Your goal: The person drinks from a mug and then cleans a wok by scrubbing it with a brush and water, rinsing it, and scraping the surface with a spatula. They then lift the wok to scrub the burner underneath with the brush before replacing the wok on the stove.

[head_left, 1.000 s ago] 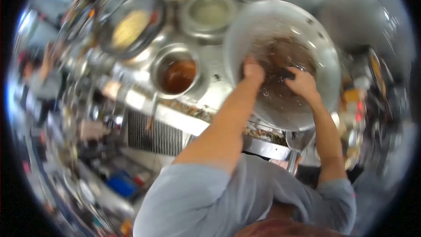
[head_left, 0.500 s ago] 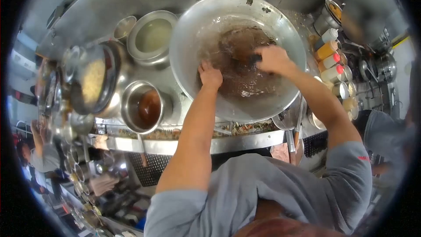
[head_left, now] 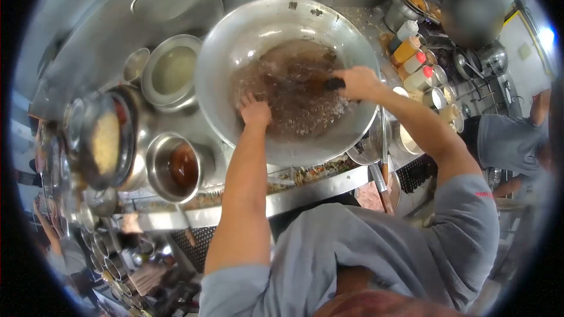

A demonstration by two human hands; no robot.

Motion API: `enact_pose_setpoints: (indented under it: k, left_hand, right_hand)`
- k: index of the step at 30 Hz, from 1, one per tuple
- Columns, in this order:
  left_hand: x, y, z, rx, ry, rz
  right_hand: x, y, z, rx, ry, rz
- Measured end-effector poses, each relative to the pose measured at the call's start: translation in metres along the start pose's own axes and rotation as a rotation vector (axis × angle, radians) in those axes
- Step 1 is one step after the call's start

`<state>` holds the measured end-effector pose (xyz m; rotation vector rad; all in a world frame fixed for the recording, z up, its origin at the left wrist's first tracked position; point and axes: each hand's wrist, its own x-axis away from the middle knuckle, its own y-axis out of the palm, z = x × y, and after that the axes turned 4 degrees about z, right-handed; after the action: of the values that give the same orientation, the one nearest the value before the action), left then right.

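Note:
A very large metal wok point(head_left: 220, 58) with brown, rippling liquid point(head_left: 294, 117) in its bottom lies in front of me. My right hand point(head_left: 359, 84) is closed around a black handle point(head_left: 335, 84) over the right part of the liquid. The tool's far end is brownish and blurred in the liquid, so its kind cannot be told. My left hand point(head_left: 255, 111) is inside the wok at the left edge of the liquid, fingers spread and fingertips at or in the liquid.
Left of the wok stand a pot of pale liquid point(head_left: 174, 73), a pot with reddish-brown contents point(head_left: 183, 167) and a bowl of yellowish food point(head_left: 106, 144). Squeeze bottles point(head_left: 405, 50) line the right side. A ladle handle point(head_left: 382, 191) crosses the front edge. Another person point(head_left: 511, 144) is at right.
The view has shifted, so the wok and pots sit further left. The liquid's ripples have changed, and more of the black handle shows beside my right hand. My left hand stays at the liquid's left side.

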<state>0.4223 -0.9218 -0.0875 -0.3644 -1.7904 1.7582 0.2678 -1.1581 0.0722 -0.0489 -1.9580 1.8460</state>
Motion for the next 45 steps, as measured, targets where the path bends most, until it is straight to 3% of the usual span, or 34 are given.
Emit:
enact_pose_setpoints:
  k: [3, 7, 12, 15, 18, 20, 24, 28, 30, 32, 35, 38, 42, 45]
  left_hand:
    - [0.002, -0.014, 0.005, -0.029, -0.017, -0.107]
    - [-0.014, 0.003, 0.003, -0.092, -0.051, -0.125]
    - [-0.011, 0.011, -0.001, -0.08, -0.034, -0.078]
    - [0.003, -0.011, 0.003, -0.06, 0.002, -0.118]
    - [0.0, -0.005, 0.005, -0.115, -0.025, -0.12]
    - [-0.009, 0.007, 0.002, -0.02, -0.052, -0.067]
    - [-0.006, -0.001, 0.001, -0.044, -0.006, -0.074]
    - [-0.011, 0.001, 0.003, -0.061, -0.028, -0.129]
    - [-0.009, 0.005, 0.002, -0.14, -0.031, -0.174]
    - [-0.01, 0.008, 0.0, -0.072, -0.026, -0.084]
    - [-0.001, -0.01, 0.002, -0.055, 0.01, -0.098]
    - [-0.01, 0.017, -0.006, -0.052, 0.038, -0.012]
    - [0.004, -0.008, 0.003, -0.104, 0.014, -0.088]
    - [0.004, -0.015, 0.005, -0.108, -0.008, -0.121]
  right_hand:
    - [-0.062, -0.02, 0.016, -0.011, 0.083, 0.152]
    - [-0.073, -0.021, 0.004, -0.072, 0.119, 0.21]
    - [0.022, -0.013, 0.029, 0.018, 0.082, -0.052]
    - [0.015, -0.031, 0.054, 0.176, 0.103, -0.095]
    - [-0.037, -0.039, 0.052, 0.05, 0.172, 0.01]
    - [-0.064, -0.005, 0.036, -0.144, 0.17, 0.085]
    - [-0.019, 0.035, -0.004, -0.26, 0.165, 0.176]
    - [0.037, 0.007, 0.017, -0.152, 0.117, -0.135]
    - [0.041, -0.018, 0.041, 0.103, 0.071, -0.104]
    - [0.015, -0.051, 0.049, 0.188, 0.117, -0.061]
    - [-0.037, -0.055, 0.034, 0.189, 0.214, -0.069]
    - [-0.039, -0.023, 0.035, 0.031, 0.113, 0.057]
    - [-0.017, -0.07, 0.047, 0.239, 0.103, -0.142]
    - [-0.051, -0.072, 0.043, 0.184, 0.168, -0.014]
